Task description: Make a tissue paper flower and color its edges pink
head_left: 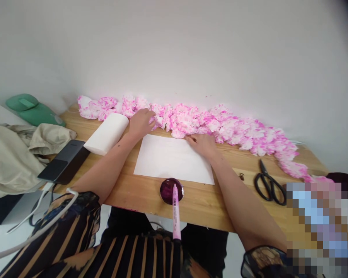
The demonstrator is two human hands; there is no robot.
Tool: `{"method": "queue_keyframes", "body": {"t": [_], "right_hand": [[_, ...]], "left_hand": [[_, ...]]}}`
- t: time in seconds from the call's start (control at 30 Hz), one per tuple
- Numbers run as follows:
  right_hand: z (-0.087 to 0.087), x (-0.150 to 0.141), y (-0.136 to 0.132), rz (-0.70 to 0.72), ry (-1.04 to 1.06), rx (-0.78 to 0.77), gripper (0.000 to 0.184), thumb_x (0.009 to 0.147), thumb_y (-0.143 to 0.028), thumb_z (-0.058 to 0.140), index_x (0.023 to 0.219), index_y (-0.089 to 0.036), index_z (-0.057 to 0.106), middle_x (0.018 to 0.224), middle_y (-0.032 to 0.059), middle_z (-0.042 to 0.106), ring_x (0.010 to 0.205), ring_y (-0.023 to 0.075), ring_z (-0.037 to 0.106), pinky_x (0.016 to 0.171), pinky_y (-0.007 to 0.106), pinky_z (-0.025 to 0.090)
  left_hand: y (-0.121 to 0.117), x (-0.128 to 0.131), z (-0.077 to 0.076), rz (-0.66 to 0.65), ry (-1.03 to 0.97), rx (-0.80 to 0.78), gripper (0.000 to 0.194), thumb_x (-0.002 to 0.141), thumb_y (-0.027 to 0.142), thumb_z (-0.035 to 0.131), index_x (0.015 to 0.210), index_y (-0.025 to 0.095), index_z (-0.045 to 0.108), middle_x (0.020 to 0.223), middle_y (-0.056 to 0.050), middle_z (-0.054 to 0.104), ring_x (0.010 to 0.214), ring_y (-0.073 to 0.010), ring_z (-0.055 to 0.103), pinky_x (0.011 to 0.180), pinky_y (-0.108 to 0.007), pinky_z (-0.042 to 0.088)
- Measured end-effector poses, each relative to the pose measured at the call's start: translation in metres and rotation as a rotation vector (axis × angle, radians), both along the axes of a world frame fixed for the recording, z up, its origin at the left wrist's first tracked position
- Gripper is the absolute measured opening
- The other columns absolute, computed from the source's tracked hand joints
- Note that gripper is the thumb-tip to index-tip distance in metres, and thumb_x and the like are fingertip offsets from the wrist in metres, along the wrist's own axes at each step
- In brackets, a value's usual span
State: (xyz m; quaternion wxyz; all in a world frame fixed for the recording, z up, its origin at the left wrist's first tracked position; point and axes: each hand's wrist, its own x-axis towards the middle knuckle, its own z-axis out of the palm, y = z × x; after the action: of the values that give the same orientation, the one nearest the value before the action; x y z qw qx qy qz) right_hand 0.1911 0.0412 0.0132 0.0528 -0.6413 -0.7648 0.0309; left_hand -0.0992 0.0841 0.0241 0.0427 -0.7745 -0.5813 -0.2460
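- A beige cloth [8, 162] lay bunched at the far left, with a green object [36, 110] behind it.
- Just right of the cloth, a dark power bank [62, 162] rested on the wooden table [124, 193], a pale cable at its near end.
- A row of crumpled pink-and-white paper flowers [188, 119] ran along the back, beside the wall.
- A white paper roll [107, 133] lay before the row's left part.
- The left hand [142, 123] reached the flowers, fingers partly bent; whether it gripped any could not be told.
- A white sheet [174, 158] lay flat between the forearms.
- Nearer stood a dish of dark purple [165, 193], a pink marker [176, 212] overlapping it in view.
- The right hand [202, 144] was loosely curled over the sheet's far right corner, fingertips by the flowers; its grip was unclear.
- Black scissors [268, 185] lay farther right.
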Motion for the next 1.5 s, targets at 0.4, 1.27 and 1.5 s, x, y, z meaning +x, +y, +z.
{"method": "queue_keyframes", "body": {"t": [0.4,1.27,1.5], "right_hand": [[-0.005,0.004,0.002,0.021,0.107,0.006,0.053,0.102,-0.055,0.042,0.074,-0.020,0.070,0.078,0.0058,0.074,0.070,0.0197,0.061,0.059,0.030,0.025],[0.000,0.005,0.000,0.013,0.207,-0.045,0.050,0.102,-0.054,0.043,0.078,-0.020,0.070,0.083,0.0053,0.075,0.075,0.0185,0.062,0.062,0.029,0.027],[0.019,0.006,-0.006,0.079,0.207,-0.121,0.045,0.102,-0.052,0.046,0.080,-0.019,0.068,0.087,0.0050,0.074,0.078,0.0179,0.061,0.062,0.028,0.029]], "left_hand": [[0.023,0.018,-0.007,-0.195,0.215,0.068,0.033,0.089,0.012,0.044,0.102,0.013,0.075,0.109,-0.017,0.069,0.106,-0.0321,0.060,0.089,-0.046,0.046],[0.006,0.107,-0.001,-0.379,0.024,0.078,0.037,0.091,0.018,0.053,0.126,0.018,0.065,0.126,-0.015,0.066,0.118,-0.0316,0.057,0.099,-0.047,0.046],[-0.034,0.067,-0.001,-0.264,-0.226,0.034,0.038,0.098,0.032,0.043,0.121,0.019,0.070,0.099,-0.010,0.074,0.093,-0.0232,0.066,0.087,-0.036,0.049]]}}
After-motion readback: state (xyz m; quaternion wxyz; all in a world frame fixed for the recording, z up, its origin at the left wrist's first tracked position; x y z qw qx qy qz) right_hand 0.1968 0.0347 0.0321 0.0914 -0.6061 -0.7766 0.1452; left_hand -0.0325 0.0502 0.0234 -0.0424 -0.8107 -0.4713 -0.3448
